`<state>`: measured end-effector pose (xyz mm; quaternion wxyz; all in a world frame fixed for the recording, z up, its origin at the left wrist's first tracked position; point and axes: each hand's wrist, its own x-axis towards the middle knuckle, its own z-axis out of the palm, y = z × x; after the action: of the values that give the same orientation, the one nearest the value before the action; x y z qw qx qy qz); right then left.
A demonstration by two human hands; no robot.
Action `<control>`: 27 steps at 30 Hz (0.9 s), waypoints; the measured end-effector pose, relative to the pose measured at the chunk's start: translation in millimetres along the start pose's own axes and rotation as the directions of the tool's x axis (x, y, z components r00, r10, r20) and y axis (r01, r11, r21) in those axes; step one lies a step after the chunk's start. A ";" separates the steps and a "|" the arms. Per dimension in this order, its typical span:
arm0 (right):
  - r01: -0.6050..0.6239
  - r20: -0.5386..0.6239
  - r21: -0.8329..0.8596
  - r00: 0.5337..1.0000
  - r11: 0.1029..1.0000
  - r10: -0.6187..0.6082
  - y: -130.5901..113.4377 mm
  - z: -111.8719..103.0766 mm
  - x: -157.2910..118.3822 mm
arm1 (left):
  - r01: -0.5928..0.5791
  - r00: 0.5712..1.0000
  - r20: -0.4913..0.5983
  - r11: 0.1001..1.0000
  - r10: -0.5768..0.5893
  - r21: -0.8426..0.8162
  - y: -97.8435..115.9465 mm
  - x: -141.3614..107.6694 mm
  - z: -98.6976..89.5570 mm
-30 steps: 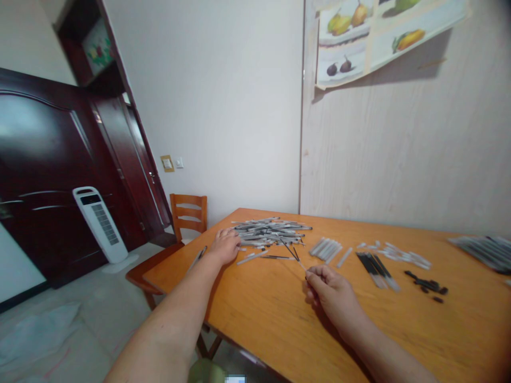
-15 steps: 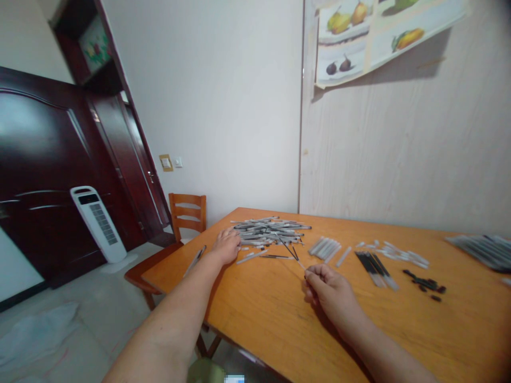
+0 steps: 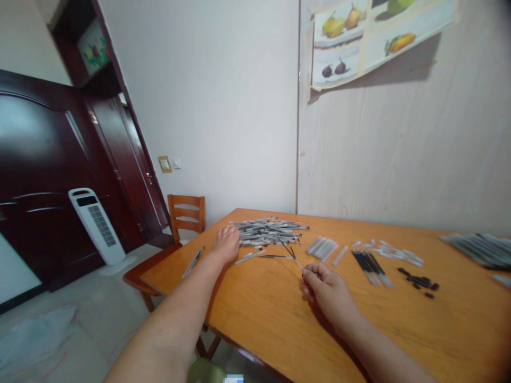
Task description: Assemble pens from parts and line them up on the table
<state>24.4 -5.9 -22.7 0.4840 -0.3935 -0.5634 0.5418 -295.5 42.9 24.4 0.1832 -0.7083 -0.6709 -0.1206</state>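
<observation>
My left hand [image 3: 227, 244] rests on the table at the left edge of a heap of grey and clear pens [image 3: 269, 231], its fingers laid against the heap, partly hidden. My right hand [image 3: 321, 284] is closed in a pinch on the end of a thin pen refill [image 3: 296, 259], which points up and left toward the heap. Between the hands lie a dark refill [image 3: 273, 256] and a clear pen tube [image 3: 250, 257]. Right of the heap, several clear pen barrels [image 3: 321, 248] lie side by side, with a single barrel [image 3: 340, 255] beside them.
Farther right lie black-and-clear pen parts [image 3: 371, 267], small white pieces [image 3: 393, 251], black caps [image 3: 419, 279] and a stack of packed pens [image 3: 477, 249]. A pen [image 3: 194, 261] lies near the table's left edge. A wooden chair [image 3: 187, 213] stands beyond that edge.
The view has shifted slightly, moving everything a little to the left. Both hands keep nearly the same places, and the right still pinches the refill.
</observation>
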 end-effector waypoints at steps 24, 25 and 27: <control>-0.015 -0.077 0.142 0.997 0.990 0.026 -3.8 -2.2 5.6 | -0.124 0.991 0.049 0.988 0.129 -0.091 83.8 23.4 0.5; -0.012 -0.083 0.145 0.996 0.989 0.025 -3.3 -2.4 6.0 | -0.109 0.993 0.043 0.988 0.114 -0.112 85.4 23.9 0.6; -0.003 -0.109 0.146 0.994 0.989 0.019 -3.4 -2.5 6.5 | -0.071 0.997 0.025 0.984 0.076 -0.164 89.1 24.8 0.2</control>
<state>25.7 0.6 -18.7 0.5387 -0.3898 -0.4926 0.5614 -205.1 62.6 25.8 0.1186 -0.7471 -0.6348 -0.1574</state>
